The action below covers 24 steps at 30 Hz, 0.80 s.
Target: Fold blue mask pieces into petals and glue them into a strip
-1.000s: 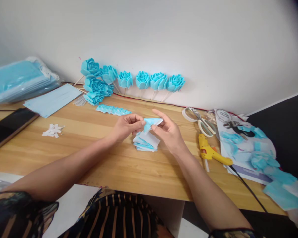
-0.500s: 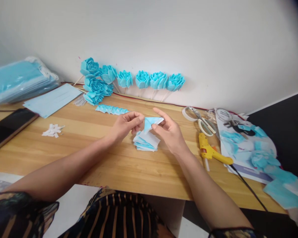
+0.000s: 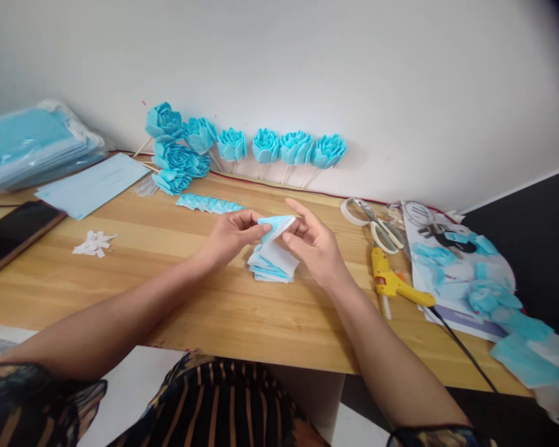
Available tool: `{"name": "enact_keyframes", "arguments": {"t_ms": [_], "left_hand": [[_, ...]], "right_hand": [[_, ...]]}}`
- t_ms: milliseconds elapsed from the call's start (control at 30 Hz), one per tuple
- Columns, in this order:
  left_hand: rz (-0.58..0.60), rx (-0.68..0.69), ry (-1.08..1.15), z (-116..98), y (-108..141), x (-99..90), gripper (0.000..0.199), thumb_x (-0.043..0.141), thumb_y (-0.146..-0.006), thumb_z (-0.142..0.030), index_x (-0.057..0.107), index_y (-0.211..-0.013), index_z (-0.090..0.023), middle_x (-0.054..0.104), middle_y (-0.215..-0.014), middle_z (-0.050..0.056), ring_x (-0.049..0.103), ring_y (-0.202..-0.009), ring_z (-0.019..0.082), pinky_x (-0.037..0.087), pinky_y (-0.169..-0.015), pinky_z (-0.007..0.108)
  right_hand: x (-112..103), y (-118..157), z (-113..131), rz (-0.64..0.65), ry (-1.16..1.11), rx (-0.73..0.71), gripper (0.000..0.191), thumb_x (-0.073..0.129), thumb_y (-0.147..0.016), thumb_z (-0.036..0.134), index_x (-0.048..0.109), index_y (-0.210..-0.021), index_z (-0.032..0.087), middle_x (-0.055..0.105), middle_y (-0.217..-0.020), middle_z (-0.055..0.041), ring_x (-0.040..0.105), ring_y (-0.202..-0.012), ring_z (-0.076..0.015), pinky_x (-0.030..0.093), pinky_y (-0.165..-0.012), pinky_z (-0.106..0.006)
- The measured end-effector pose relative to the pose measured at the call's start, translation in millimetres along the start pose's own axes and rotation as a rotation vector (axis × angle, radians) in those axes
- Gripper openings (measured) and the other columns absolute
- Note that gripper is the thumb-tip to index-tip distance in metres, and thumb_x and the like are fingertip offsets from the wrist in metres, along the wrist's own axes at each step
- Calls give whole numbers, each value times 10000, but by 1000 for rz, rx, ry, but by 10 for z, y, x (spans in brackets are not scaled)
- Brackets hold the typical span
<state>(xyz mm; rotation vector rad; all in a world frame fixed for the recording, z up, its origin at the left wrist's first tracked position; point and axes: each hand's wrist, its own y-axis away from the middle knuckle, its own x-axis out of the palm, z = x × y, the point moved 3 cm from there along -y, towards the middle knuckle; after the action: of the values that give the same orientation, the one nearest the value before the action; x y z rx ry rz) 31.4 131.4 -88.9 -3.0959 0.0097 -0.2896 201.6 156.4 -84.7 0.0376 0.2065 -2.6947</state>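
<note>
Between my hands is a small light-blue piece of nonwoven sheet (image 3: 272, 227), folded to a point with a white edge showing. My left hand (image 3: 235, 234) pinches its left side between thumb and fingers. On the right side, my right hand (image 3: 313, 245) has its thumb and curled fingers at the white edge, the index finger stretched out above. Just below lies a loose stack of blue-and-white cut pieces (image 3: 274, 264) on the wooden table (image 3: 205, 316). Behind my left hand is a row of folded blue pieces (image 3: 209, 203).
Blue flowers on sticks (image 3: 265, 146) lean along the wall. To the left are a bagged pack of masks (image 3: 32, 149), a flat blue sheet (image 3: 93, 185), a phone (image 3: 18, 236) and white scraps (image 3: 93, 243). To the right are scissors (image 3: 384, 236), a yellow glue gun (image 3: 391, 282) and blue scraps (image 3: 489, 295).
My left hand has moved right and now grips the left side of the folded piece. The piece has turned, showing its white edge, and my right fingers have shifted to its right side.
</note>
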Motion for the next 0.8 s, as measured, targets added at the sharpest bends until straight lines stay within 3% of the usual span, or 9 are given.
{"name": "enact_keyframes", "arguments": {"t_ms": [200,433,633,800], "left_hand": [[-6,-9,14,25,-7,-32,239,832,-664,-302,651,-688,-148,593,-579,-37,486,-530,68,371,-545,202],[55,-35,-13,33,14,18,238,828,-662,-295,640,-663,-148,584,-570,-37,483,-528,73,363,-541,210],[14,-22,20,49,-28,-58,233,813,-701,-305,646,-653,-150,586,-553,-29,479,-515,73,357,-546,220],[-14,-9,129,52,-57,-100,262,809,-728,-324,639,-626,-153,586,-540,-23,478,-509,72,352,-546,223]], "right_hand": [[-41,-21,8,-35,-27,-46,601,671,-837,325,522,-1417,286,701,-964,-21,656,-932,-190,549,-882,-379],[-55,-19,22,-121,58,-85,519,689,-821,307,602,-1333,296,657,-856,1,582,-773,-160,549,-718,-323],[-88,-26,-10,-130,-46,-77,468,666,-863,366,612,-1318,275,734,-1010,-27,677,-945,-186,557,-947,-410],[-77,-22,-15,-111,-36,-61,413,639,-900,433,638,-1272,254,755,-1018,-44,697,-984,-204,534,-991,-451]]}}
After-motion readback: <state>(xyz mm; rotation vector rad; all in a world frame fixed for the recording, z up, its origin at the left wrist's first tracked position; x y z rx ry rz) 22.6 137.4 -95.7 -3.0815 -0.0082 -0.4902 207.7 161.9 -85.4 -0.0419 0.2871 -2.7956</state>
